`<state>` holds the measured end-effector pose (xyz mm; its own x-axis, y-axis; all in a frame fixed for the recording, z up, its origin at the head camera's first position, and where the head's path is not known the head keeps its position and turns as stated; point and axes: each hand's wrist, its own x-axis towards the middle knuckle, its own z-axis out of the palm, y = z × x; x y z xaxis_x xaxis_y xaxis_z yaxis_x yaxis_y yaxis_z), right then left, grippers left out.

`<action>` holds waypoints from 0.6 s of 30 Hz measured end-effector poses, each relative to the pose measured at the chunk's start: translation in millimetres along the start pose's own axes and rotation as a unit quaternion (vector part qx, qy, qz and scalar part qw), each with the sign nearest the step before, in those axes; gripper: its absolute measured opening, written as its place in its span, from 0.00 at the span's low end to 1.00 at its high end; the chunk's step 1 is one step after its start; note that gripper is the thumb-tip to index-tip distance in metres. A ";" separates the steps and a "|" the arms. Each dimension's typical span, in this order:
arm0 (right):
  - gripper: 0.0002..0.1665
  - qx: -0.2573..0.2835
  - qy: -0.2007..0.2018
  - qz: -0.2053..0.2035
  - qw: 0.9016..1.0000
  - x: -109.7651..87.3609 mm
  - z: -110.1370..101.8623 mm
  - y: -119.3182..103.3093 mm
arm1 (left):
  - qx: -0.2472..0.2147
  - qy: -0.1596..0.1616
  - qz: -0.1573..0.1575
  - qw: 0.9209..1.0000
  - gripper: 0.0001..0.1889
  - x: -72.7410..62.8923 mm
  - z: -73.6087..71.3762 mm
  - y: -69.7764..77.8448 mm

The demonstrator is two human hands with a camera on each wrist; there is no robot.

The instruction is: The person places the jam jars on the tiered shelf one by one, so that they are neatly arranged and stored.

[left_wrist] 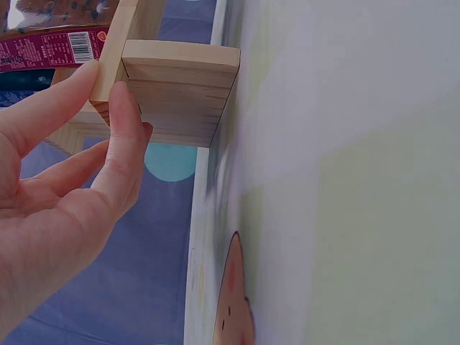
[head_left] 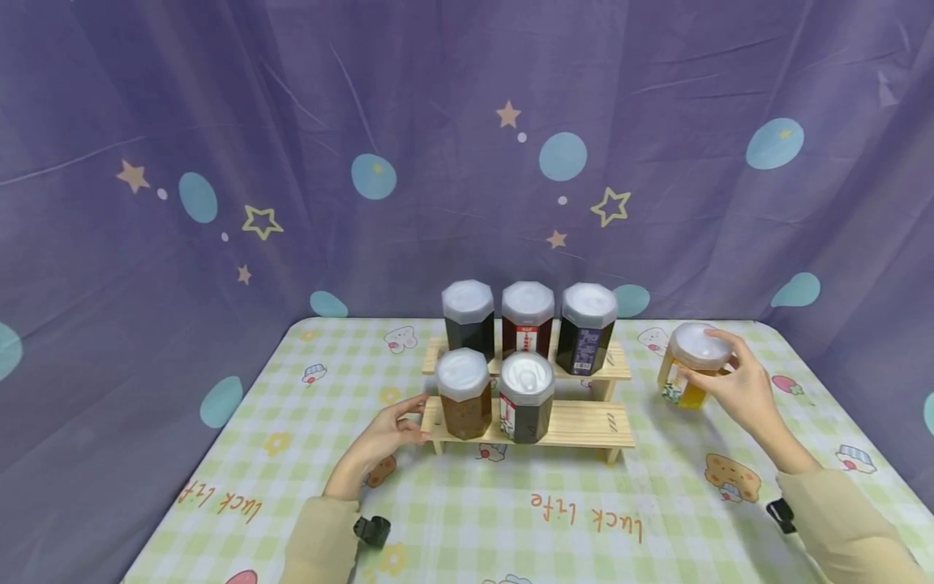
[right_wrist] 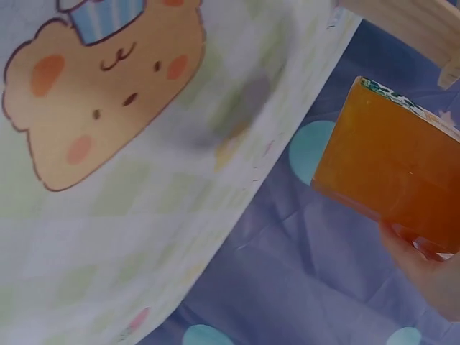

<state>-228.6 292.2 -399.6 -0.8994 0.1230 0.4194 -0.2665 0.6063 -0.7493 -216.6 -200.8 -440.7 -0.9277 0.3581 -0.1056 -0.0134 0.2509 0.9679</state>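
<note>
A two-step wooden rack [head_left: 584,414] stands on the table, and my left hand [head_left: 390,430] pinches the left end of its lower step between thumb and fingers. In the left wrist view the fingertips [left_wrist: 122,97] press on that board's end. At the right, my right hand [head_left: 737,381] grips a jar of amber contents [head_left: 682,381] around its whitish lid. That jar [right_wrist: 395,165] is held above the tabletop in the right wrist view. On the lower step sit a brown jar [head_left: 467,412] at the left and a dark jar [head_left: 530,418] beside it.
Three dark jars with pale lids stand on the upper step: left [head_left: 470,331], middle [head_left: 527,332] and right [head_left: 584,345]. A green-checked cloth [head_left: 328,454] with cartoon prints covers the table. Behind it hangs a purple curtain [head_left: 452,219].
</note>
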 end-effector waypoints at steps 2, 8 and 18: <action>0.41 0.003 -0.001 -0.007 1.000 -1.2 0.3 -2.5 | 0.000 0.001 -0.001 1.000 0.34 -0.1 0.1 0.1; 0.39 0.033 -0.002 -0.028 0.999 -7.7 1.6 -6.4 | 0.003 0.003 0.002 1.000 0.34 -0.7 0.5 -0.1; 0.39 0.048 -0.008 -0.070 0.996 -18.2 3.4 -27.2 | 0.000 0.001 0.011 1.000 0.34 -1.3 1.0 1.3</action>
<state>-206.2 270.8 -388.6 -0.8568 0.0293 0.5149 -0.4204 0.5385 -0.7302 -215.0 -200.1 -439.5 -0.9285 0.3619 -0.0829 0.0082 0.2434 0.9699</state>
